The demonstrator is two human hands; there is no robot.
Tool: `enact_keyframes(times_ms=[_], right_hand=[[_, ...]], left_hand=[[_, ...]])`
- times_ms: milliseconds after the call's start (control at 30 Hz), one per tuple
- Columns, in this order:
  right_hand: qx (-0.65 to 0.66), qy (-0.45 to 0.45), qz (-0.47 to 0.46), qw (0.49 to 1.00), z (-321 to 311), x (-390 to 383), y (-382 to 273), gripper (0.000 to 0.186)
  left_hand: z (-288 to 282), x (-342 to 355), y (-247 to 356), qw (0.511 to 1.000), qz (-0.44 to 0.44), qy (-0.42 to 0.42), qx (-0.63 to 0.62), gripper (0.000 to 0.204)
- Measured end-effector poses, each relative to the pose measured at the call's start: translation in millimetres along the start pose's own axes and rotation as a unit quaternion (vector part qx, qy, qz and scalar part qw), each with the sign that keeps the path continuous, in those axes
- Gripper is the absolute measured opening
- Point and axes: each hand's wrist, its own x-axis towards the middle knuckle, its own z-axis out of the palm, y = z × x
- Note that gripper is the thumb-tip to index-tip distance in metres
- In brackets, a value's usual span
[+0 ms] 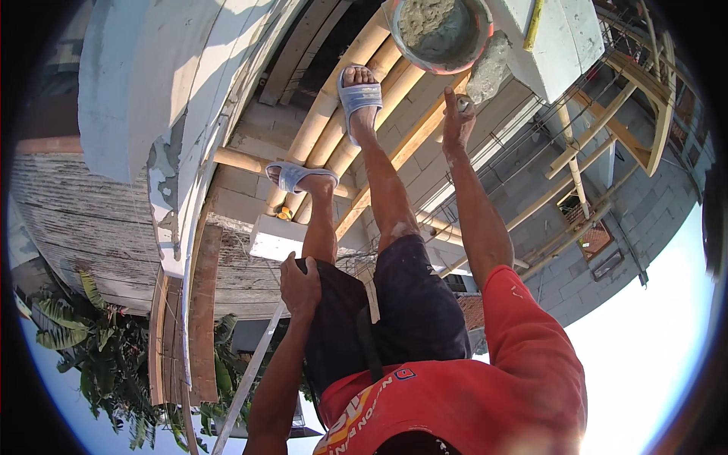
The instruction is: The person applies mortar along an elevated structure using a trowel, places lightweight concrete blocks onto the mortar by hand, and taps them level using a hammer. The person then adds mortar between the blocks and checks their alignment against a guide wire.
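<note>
Head view looks straight down the legs onto bamboo scaffolding (334, 121). Right hand (458, 117) reaches out, fingers wrapped around a small lump of wet mortar (464, 107), with the mortar bucket (440, 34) just ahead and slightly left of it. Left hand (300, 287) rests curled on the thigh, holding nothing, way further from the bucket.

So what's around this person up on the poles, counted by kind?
Sandals, pale blue: 2
Bamboo poles under the feet: 4, as far as I can tell
Bucket of grey mortar: 1
Lump of mortar in the right hand: 1
Total: 8

The left hand holds nothing; it rests on the dark shorts.
</note>
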Motion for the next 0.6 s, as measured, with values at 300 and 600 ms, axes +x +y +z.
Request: enact_keyframes(times_ms=[300,600], right_hand=[[-0.013,0.032,-0.076,0.997,-11,-22,-38,0.06],[-0.053,0.038,-0.068,0.996,-25,-66,-70,0.072]], left_hand=[[5,-1,-20,0.999,0.014,0.026,-0.041,0.058],[18,-4,-41,0.995,0.01,0.048,-0.085,0.057]])
